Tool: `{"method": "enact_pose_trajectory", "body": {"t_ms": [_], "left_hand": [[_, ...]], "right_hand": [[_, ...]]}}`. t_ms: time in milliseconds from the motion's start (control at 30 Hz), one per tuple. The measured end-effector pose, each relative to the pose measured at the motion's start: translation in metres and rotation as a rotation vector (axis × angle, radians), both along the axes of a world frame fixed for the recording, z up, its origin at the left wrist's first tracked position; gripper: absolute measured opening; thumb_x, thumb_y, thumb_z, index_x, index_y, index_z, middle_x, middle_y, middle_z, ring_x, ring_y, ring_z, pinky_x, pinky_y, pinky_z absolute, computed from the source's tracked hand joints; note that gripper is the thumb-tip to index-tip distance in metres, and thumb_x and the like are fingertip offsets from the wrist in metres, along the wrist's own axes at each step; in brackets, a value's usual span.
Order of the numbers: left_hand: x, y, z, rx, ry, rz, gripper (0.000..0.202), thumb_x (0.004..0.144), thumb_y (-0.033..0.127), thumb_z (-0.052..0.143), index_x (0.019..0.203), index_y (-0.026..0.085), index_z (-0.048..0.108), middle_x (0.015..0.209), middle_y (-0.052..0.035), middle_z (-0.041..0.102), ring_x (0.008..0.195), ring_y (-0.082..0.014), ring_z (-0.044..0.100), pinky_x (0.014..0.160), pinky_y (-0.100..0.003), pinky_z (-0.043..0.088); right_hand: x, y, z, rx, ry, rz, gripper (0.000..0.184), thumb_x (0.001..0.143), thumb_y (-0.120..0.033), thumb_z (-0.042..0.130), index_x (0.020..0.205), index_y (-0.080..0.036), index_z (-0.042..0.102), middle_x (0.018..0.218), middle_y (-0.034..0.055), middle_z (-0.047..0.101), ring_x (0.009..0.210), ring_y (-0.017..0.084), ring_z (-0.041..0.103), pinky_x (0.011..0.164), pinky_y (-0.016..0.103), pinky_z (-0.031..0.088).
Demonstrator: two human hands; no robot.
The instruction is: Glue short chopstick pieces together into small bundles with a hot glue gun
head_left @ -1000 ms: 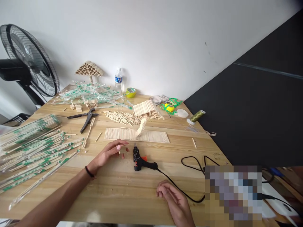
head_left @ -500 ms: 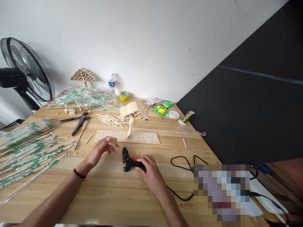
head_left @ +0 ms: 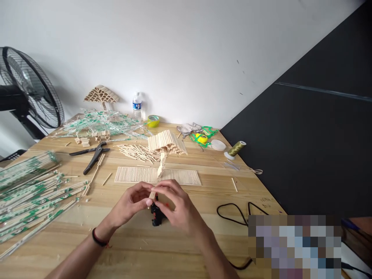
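"So, what is being held?"
"A small wooden piece [head_left: 152, 195]; left hand [head_left: 130, 204] and right hand [head_left: 180, 206] pinch it at their fingertips; it sits over the black glue gun [head_left: 156, 219]."
"And beyond?"
"A slatted strip [head_left: 134, 175] bearing a tree-shaped model [head_left: 166, 142]; then loose sticks [head_left: 139, 154]."

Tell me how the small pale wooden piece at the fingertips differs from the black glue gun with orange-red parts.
The small pale wooden piece is plain tan, while the black glue gun is dark with orange-red parts. The piece is held up at the fingertips of the left hand and right hand; the gun lies on the wooden table. Both are partly covered by the hands.
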State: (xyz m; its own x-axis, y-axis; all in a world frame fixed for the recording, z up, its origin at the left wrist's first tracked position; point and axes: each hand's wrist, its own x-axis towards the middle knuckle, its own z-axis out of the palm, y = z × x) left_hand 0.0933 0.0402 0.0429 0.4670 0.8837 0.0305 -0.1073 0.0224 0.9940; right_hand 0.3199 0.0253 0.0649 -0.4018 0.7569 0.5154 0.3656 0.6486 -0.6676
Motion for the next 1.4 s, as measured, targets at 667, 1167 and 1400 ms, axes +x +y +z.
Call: {"method": "enact_pose_trajectory", "body": {"t_ms": [667, 1167, 1400], "left_hand": [[0.007, -0.008, -0.006, 0.453, 0.261, 0.224, 0.01, 0.102, 0.03, 0.071, 0.104, 0.028, 0.08, 0.1, -0.0091, 0.08, 0.093, -0.0264, 0.075, 0.083, -0.039, 0.06], [0.003, -0.006, -0.006, 0.509, 0.297, 0.318, 0.012, 0.104, 0.035, 0.07, 0.106, 0.026, 0.078, 0.107, -0.0093, 0.08, 0.105, -0.0284, 0.074, 0.094, -0.042, 0.058], [0.002, -0.007, -0.007, 0.498, 0.285, 0.318, 0.015, 0.106, 0.032, 0.068, 0.104, 0.021, 0.077, 0.097, -0.0091, 0.079, 0.089, -0.0224, 0.074, 0.081, -0.033, 0.057]], "right_hand": [[-0.017, -0.013, -0.017, 0.025, 0.209, -0.131, 0.015, 0.103, -0.019, 0.069, 0.115, -0.027, 0.073, 0.099, 0.0062, 0.079, 0.09, 0.022, 0.077, 0.081, 0.033, 0.065], [-0.013, -0.015, -0.011, -0.011, 0.305, -0.202, 0.012, 0.101, -0.016, 0.068, 0.105, -0.023, 0.076, 0.093, 0.005, 0.08, 0.079, 0.018, 0.076, 0.075, 0.029, 0.065], [-0.011, -0.012, -0.017, -0.249, 0.398, -0.295, 0.009, 0.097, -0.023, 0.073, 0.089, -0.02, 0.077, 0.086, 0.0062, 0.082, 0.077, 0.02, 0.078, 0.074, 0.032, 0.064]]}}
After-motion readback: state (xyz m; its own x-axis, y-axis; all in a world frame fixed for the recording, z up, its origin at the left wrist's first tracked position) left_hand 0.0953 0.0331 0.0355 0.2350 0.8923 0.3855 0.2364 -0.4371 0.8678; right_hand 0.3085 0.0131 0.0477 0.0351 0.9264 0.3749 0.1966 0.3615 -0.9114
